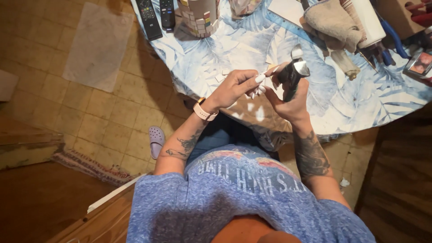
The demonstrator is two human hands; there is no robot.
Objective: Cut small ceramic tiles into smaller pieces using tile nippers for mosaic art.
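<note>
a: what sits around the hands from where you're watching?

b: i see the right hand closed around a black and silver tool, fingers wrapped on its dark body, metal head poking up above the grip. the left hand is pinched together on a small pale piece, held right against the tool hand, over the near edge of the round table.

a: anything in the way?

b: nothing crosses between them. beyond the grip lies a beige cloth, soft and rumpled. up and left of the grip stands a round holder covered in small coloured tiles, and further left two black remotes, flat and slim.

a: surfaces?

b: the tablecloth is glossy, blue and white leaf print. small white scraps lie just left of the pinch. below the left wrist, a lilac clog rests on worn tan floor tiles.
</note>
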